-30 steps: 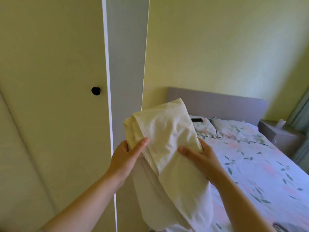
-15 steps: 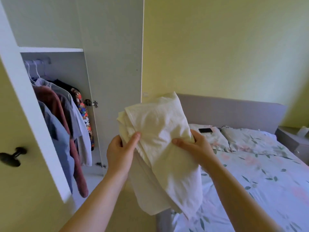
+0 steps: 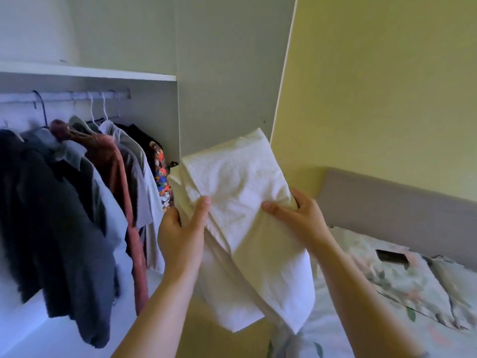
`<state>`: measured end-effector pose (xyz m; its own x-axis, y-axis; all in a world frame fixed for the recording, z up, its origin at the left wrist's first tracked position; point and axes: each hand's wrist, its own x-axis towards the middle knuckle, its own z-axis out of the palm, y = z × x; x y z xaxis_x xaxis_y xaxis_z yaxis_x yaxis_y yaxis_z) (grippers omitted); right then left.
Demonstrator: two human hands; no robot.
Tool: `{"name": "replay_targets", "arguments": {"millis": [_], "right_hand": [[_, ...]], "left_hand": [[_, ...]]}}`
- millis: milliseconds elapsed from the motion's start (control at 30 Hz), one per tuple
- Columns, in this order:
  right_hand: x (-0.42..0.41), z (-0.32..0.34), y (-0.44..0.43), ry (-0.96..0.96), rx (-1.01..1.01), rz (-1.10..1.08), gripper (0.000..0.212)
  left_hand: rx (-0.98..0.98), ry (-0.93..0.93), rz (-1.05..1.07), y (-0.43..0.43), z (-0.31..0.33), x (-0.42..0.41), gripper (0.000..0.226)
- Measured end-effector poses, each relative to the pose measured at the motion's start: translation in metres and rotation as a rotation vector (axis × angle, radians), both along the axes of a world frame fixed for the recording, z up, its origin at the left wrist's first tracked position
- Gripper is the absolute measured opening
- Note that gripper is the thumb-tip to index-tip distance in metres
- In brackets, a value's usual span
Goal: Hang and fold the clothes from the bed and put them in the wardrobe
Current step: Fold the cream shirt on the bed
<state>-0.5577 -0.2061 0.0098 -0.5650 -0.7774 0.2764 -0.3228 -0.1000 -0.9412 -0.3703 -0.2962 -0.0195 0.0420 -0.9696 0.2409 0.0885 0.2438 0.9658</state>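
Yellow walls meet the open wardrobe (image 3: 227,73). Your left grip (image 3: 180,233) and right grip (image 3: 302,218) are both closed on the folded cream cloth (image 3: 240,184), thumbs pressed on its front, holding it up before the wardrobe's side panel. To its left, shirts (image 3: 77,189) hang from the rail (image 3: 64,99). To its right, the bed (image 3: 361,306) carries what may be a phone (image 3: 391,256).

cloth (image 3: 240,202): cream white
wall (image 3: 387,86): pale yellow
headboard (image 3: 387,213): grey
bedding (image 3: 402,288): white, green leaves
shirt (image 3: 113,161): rust red
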Motion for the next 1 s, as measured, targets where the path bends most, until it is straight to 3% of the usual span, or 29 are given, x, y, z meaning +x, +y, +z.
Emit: {"name": "replay_targets", "arguments": {"millis": [233,433,700,833,1000], "right_hand": [[-0.053,0.009,-0.126,-0.011,-0.002,0.304,0.014],[-0.082,0.036,-0.210,-0.008,-0.011,0.472,0.021],[-0.071,0.091,-0.314,0.017,-0.092,0.520,0.015],[-0.044,0.119,-0.371,0.038,-0.145,0.550,0.016],[-0.009,0.168,-0.446,0.064,-0.200,0.600,0.019]], "left_hand": [[-0.003,0.016,0.159,-0.083,0.009,-0.028,0.061],[-0.059,0.016,0.231,-0.136,0.037,-0.049,0.050],[-0.185,-0.009,0.281,-0.228,0.095,-0.040,0.025],[-0.269,-0.090,0.331,-0.282,0.127,-0.010,0.030],[-0.325,-0.200,0.360,-0.357,0.182,0.034,0.054]]}}
